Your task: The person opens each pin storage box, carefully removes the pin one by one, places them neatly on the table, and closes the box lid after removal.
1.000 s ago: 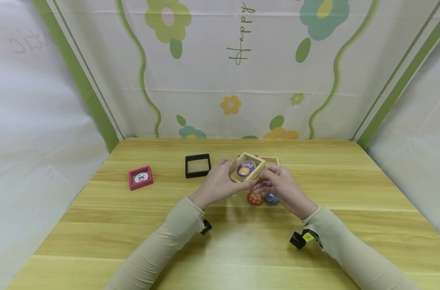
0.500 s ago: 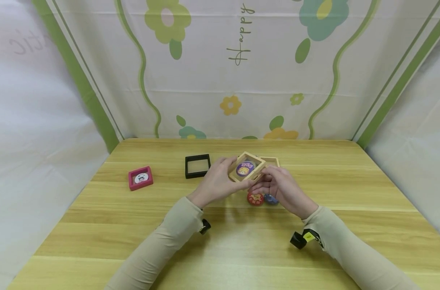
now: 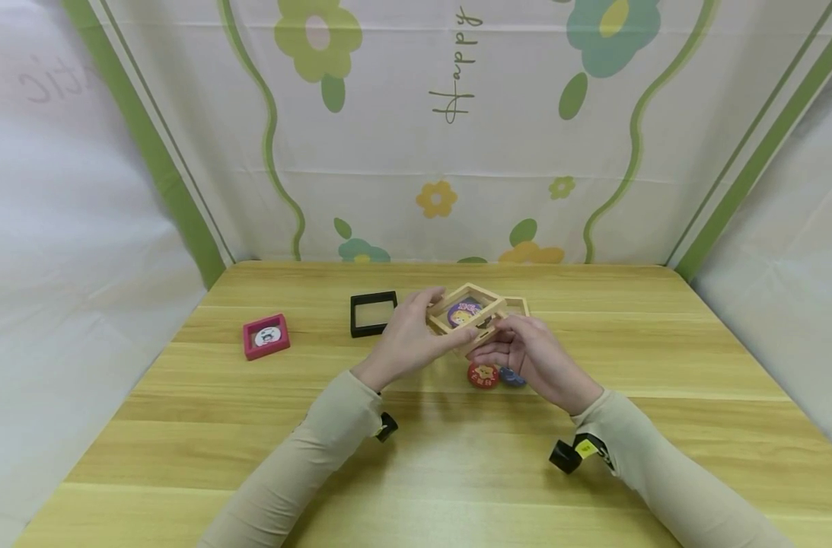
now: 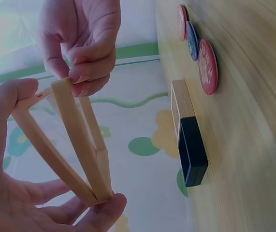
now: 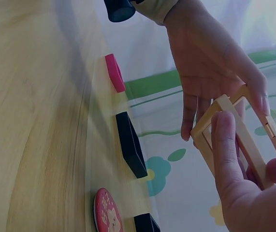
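Note:
My left hand (image 3: pixel 410 336) holds a light wood-coloured display frame (image 4: pixel 75 130) above the table, thumb along one edge and fingertips under the far end. Its two halves stand apart in a narrow V in the left wrist view. A purple round badge (image 3: pixel 462 310) with a cartoon face shows inside it in the head view. The right hand (image 3: pixel 542 361) pinches the frame's near right corner. Beneath the right hand, a red badge (image 3: pixel 483 375) and a blue badge (image 3: pixel 511 377) lie on the table. The left wrist view shows a further red badge (image 4: pixel 181 22) beside them.
A second light wood-coloured frame (image 3: pixel 518 303) lies behind the hands, partly hidden. To the left lies a black frame (image 3: pixel 374 330). Farther left is a pink frame (image 3: pixel 266 350) with a white badge in it. A patterned curtain (image 3: pixel 381 152) hangs behind the table (image 3: pixel 443 472).
The held frame's halves have parted; its upper half now stands raised at the near right side. My left thumb has shifted onto that upper edge. The right hand has barely moved.

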Motion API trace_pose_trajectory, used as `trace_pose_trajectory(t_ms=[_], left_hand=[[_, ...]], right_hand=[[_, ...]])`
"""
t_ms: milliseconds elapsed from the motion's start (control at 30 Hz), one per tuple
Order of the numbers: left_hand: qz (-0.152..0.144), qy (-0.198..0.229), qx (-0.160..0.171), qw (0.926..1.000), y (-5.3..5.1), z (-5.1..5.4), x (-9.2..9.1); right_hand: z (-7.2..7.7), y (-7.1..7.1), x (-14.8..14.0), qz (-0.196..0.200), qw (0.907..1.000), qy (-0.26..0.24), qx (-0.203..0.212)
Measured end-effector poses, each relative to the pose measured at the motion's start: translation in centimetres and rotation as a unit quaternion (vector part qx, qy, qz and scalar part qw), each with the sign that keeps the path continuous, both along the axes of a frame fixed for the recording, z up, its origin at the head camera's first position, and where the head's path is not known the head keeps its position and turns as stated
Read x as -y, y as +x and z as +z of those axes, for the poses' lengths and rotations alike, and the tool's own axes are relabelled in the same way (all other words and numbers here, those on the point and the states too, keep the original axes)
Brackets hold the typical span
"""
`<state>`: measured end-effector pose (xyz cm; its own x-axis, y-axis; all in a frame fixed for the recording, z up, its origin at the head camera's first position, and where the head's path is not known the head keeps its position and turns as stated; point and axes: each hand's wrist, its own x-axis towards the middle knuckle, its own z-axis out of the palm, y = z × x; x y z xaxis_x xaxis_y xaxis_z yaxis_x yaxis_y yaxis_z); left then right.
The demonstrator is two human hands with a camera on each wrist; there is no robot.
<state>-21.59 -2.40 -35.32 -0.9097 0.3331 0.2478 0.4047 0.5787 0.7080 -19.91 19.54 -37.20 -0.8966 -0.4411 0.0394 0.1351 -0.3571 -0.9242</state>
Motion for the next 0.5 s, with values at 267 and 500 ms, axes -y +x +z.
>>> trace_pose_trajectory(t_ms=[267,500], left_hand=[[0.008,0.056,0.030,0.9979,-0.05,0.13,0.02],[0.017,0.078,0.048,0.9956,-0.12,0.21,-0.03]], right_hand=[[0.10,0.08,-0.04,0.005,0.9999,-0.015,0.005],[0.17,0.10,0.10,0.004,0.9996,-0.023,0.014]])
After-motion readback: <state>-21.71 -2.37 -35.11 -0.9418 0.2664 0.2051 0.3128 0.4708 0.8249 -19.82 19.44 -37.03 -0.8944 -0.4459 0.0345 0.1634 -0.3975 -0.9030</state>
